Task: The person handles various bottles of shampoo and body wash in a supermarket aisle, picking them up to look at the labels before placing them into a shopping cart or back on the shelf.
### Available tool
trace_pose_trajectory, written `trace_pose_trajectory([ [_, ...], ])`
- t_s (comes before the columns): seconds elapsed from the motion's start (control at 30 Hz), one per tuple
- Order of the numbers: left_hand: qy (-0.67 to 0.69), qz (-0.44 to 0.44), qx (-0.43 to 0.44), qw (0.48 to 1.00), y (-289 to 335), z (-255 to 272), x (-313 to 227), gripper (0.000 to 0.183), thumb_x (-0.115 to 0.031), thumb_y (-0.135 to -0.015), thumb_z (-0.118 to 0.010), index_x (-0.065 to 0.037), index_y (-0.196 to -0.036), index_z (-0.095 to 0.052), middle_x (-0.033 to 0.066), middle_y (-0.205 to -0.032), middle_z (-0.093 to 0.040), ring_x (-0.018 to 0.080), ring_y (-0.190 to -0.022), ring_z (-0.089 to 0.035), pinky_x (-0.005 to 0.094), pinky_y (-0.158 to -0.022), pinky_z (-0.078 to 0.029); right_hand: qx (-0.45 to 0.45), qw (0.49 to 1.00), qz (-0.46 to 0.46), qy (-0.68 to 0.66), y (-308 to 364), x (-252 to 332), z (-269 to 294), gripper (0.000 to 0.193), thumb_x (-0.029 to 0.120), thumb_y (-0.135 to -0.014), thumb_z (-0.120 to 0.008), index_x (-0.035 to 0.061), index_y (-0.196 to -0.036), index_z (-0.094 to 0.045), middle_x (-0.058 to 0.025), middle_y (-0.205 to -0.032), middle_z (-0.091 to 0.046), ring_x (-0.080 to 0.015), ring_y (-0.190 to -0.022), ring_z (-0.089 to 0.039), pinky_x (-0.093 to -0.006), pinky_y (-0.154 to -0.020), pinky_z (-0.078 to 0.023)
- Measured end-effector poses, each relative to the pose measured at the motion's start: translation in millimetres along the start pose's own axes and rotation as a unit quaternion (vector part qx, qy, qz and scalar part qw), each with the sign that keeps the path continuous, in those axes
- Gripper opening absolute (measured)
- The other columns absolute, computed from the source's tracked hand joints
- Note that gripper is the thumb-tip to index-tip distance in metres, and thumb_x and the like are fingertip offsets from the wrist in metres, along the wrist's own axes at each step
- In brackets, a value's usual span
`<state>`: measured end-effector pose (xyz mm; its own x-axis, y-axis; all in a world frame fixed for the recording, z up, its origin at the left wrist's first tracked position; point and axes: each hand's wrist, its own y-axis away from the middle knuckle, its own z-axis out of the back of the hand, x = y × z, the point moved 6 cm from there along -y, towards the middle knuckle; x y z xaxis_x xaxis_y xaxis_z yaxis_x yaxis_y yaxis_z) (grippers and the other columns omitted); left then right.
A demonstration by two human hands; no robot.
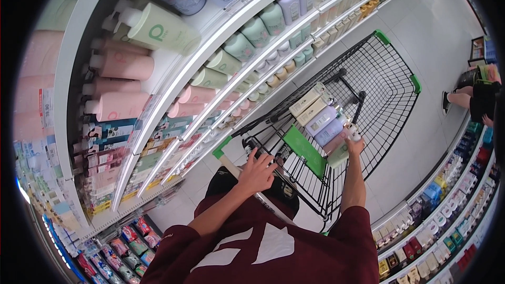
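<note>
Inside the wire shopping cart (pixel 392 81), several pump bottles stand in a row: cream ones, a lavender bottle (pixel 321 120), a pink bottle (pixel 336 141) and a pale green bottle (pixel 339 156). My right hand (pixel 355 146) is closed around the white pump end of a bottle at the near end of this row; its fingers partly cover it, and which bottle the pump belongs to is hard to see. My left hand (pixel 256 172) lies over the cart's handle (pixel 231 167), fingers stretched and apart, holding nothing. A green panel (pixel 305 152) sits between the hands.
Shelving (pixel 173 89) with pink, green and lavender bottles rises close along the left. Curved shelves (pixel 447 205) of small packages line the right. Another person's leg (pixel 460 100) shows at the far right, beyond the cart. Packaged goods (pixel 121 252) fill the lower left.
</note>
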<state>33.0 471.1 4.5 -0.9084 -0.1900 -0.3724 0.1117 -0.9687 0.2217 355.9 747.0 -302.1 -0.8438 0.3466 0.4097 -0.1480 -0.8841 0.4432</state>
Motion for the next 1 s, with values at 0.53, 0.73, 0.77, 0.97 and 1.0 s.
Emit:
trace_pose_trajectory([
  [0.53,-0.019,-0.017,-0.049,0.998,-6,-7,3,0.022,-0.023,-0.084,-0.061,-0.009,-0.098,-0.069,0.0058,-0.115,-0.059,0.0218,-0.119,-0.05,0.0556,-0.117,-0.022,-0.073,0.967,0.193,-0.148,89,33,29,0.056,0.018,-0.066,-0.087,-0.0044,-0.109,-0.061,-0.0186,-0.103,-0.067,-0.0271,-0.09,-0.067,-0.0401,-0.084,-0.053],
  [0.73,-0.005,-0.052,-0.084,0.995,-18,-3,-8,0.021,-0.024,-0.084,-0.061,-0.01,-0.096,-0.07,0.0071,-0.11,-0.058,0.0226,-0.118,-0.05,0.0559,-0.116,-0.023,-0.172,0.944,0.161,-0.231,110,6,66,0.074,0.02,-0.071,-0.088,-0.0044,-0.129,-0.051,-0.0174,-0.116,-0.063,-0.0269,-0.104,-0.063,-0.0374,-0.094,-0.05],
  [0.77,-0.003,-0.038,-0.075,0.996,-15,-4,-3,0.02,-0.023,-0.083,-0.062,-0.009,-0.095,-0.07,0.0065,-0.11,-0.059,0.0223,-0.118,-0.051,0.0552,-0.116,-0.023,-0.149,0.946,0.133,-0.257,125,19,73,0.074,0.02,-0.071,-0.088,-0.0046,-0.13,-0.05,-0.0173,-0.117,-0.063,-0.0268,-0.104,-0.063,-0.0373,-0.094,-0.05],
  [0.97,0.007,-0.037,-0.077,0.996,-26,-16,6,0.027,-0.022,-0.081,-0.061,-0.007,-0.103,-0.068,0.0072,-0.106,-0.059,0.0231,-0.116,-0.052,0.0577,-0.115,-0.024,-0.159,0.919,0.117,-0.34,210,81,143,0.077,0.015,-0.074,-0.084,-0.0052,-0.138,-0.046,-0.016,-0.121,-0.062,-0.0244,-0.107,-0.062,-0.0363,-0.095,-0.05],
  [1.0,0.004,-0.05,-0.083,0.995,-28,-14,6,0.027,-0.022,-0.081,-0.061,-0.007,-0.103,-0.068,0.0072,-0.106,-0.059,0.0231,-0.116,-0.052,0.0577,-0.115,-0.024,-0.137,0.912,0.111,-0.371,230,96,157,0.08,0.013,-0.074,-0.084,-0.0053,-0.141,-0.044,-0.0164,-0.126,-0.059,-0.0244,-0.112,-0.06,-0.036,-0.098,-0.048],
])
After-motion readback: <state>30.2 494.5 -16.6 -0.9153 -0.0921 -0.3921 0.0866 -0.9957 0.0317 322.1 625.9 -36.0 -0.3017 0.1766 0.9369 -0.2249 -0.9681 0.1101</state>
